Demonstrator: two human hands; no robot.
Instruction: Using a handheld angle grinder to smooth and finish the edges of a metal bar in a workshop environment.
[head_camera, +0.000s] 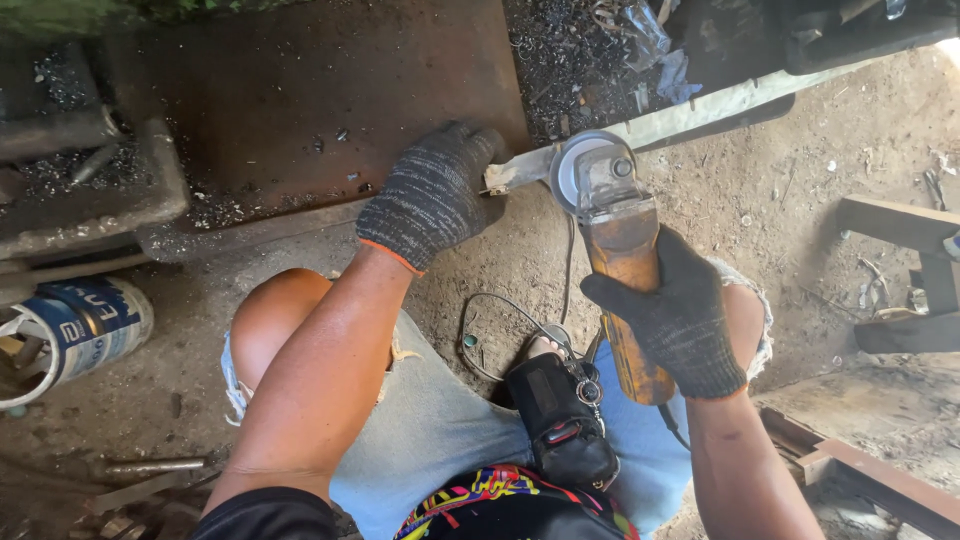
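A long, flat metal bar (700, 108), pale and grimy, lies slanted from the far right down toward the centre, its near end resting at the edge of a rusty plate. An angle grinder (615, 250) with a worn yellow-orange body points away, its round disc guard touching the bar's near end.

I see open dirt floor (760, 190) right of the angle grinder (615, 250); the rusty steel plate (300, 90) blocks the left; the metal bar (690, 115) crosses ahead; a wooden stand (905, 225) walls the far right.
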